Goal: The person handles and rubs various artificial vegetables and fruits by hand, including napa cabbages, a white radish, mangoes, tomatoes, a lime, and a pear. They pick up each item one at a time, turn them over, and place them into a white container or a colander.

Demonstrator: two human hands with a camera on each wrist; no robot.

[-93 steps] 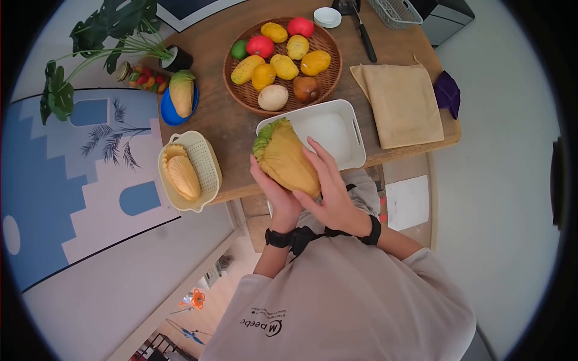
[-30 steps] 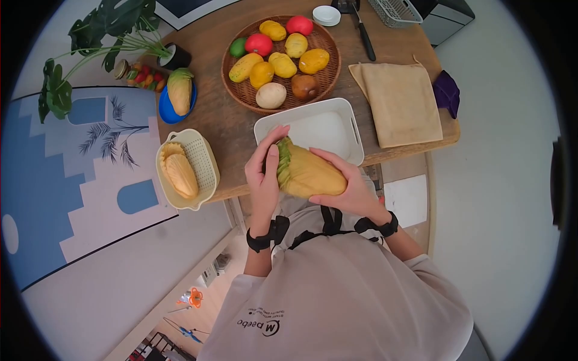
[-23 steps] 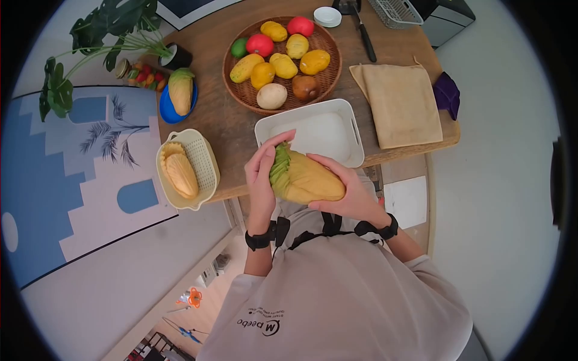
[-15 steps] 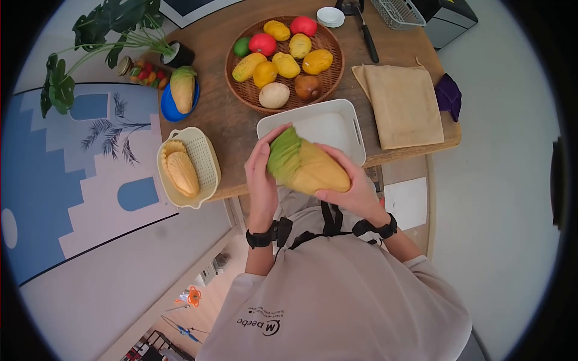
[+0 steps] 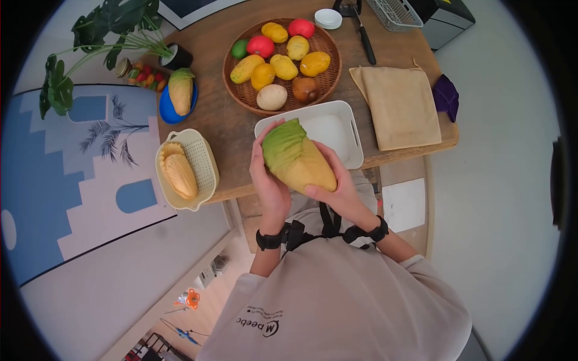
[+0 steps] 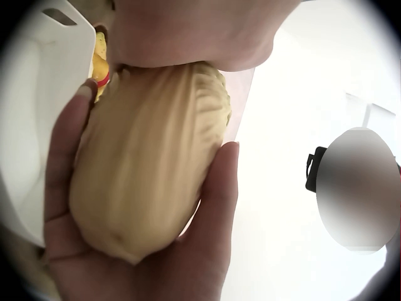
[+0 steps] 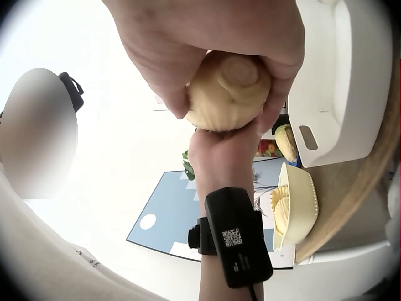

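Observation:
A yellow cabbage-like vegetable with a green leafy end is held in the air over the near edge of the white tray. The left hand cups its green end, and the right hand grips the yellow end. In the left wrist view the right hand wraps the pale tip of the vegetable, while the left hand covers its far end. The right wrist view shows the right hand around the vegetable, with the left hand beyond.
A wicker basket of fruit stands behind the tray. At left are a cream basket with yellow items, a similar vegetable on a blue plate, and a plant. A folded cloth and black-handled utensil lie right.
Both hands have turned the vegetable, and more of its green leafy side faces up. Over the last half second it has shifted slightly left, its yellow end swinging toward the body.

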